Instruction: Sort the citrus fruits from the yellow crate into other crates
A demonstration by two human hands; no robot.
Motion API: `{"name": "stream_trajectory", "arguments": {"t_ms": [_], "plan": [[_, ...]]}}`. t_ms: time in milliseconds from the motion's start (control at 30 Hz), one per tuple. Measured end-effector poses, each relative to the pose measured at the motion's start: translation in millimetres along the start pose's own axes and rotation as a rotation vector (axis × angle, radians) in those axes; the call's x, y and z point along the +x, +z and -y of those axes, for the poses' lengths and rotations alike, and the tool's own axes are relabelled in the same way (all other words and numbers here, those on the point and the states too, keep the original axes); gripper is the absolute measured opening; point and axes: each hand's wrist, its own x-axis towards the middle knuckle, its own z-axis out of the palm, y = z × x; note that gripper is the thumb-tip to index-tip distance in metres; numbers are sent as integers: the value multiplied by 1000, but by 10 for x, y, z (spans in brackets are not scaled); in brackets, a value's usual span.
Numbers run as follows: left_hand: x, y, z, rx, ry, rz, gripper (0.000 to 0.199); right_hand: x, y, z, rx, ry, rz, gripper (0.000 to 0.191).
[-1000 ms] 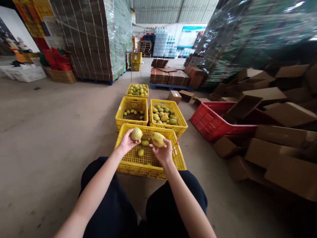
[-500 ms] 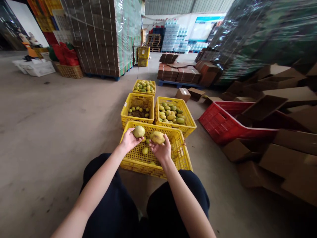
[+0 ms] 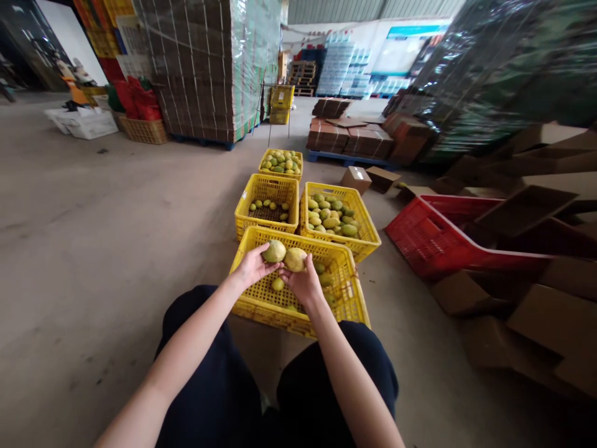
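Over the nearest yellow crate (image 3: 298, 318), my left hand (image 3: 252, 267) is closed round a greenish-yellow mango (image 3: 275, 251). My right hand (image 3: 303, 280) grips a yellower mango (image 3: 295, 259) with brownish marks, thumb on its right side. The two fruits are side by side, almost touching, and my fingertips nearly meet beneath them. Below my hands, a small mango (image 3: 278, 284) lies on the crate's perforated floor. More green mangoes (image 3: 326, 279) sit in its right part, partly hidden by my right hand.
Beyond stand a yellow crate with a few mangoes (image 3: 242, 214), a fuller crate (image 3: 370, 230) at right and another full one (image 3: 280, 175) farther back. A red crate (image 3: 415, 239) and loose cardboard boxes (image 3: 532, 311) crowd the right. Flattened cartons (image 3: 368, 142) lie on a pallet.
My two hands have come closer together, bringing the mangoes almost into contact. The left mango has turned slightly. The whole view has shifted a little, so the surroundings sit farther right.
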Motion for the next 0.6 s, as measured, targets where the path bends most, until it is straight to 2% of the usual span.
{"name": "stream_trajectory", "arguments": {"t_ms": [133, 233, 300, 367, 433, 500, 600], "plan": [[17, -21, 22, 40, 18, 10, 24, -10, -14, 32, 5, -6, 6, 50], [40, -45, 54, 134, 101, 7, 20, -7, -22, 36, -66, -63, -58, 45], [53, -79, 68, 212, 219, -7, 24, -5, -19, 18, -160, -219, -173, 43], [64, -125, 66, 328, 365, -31, 43, -7, -14, -4, -319, -437, -289, 53], [78, -171, 54, 498, 535, -70, 58, -13, -16, -20, -543, -617, -351, 63], [95, -207, 41, 668, 707, -98, 65, -18, -29, -26, -750, -712, -360, 62], [120, -238, 37, 855, 868, -91, 63, -20, -58, -26, -947, -786, -363, 56]]}}
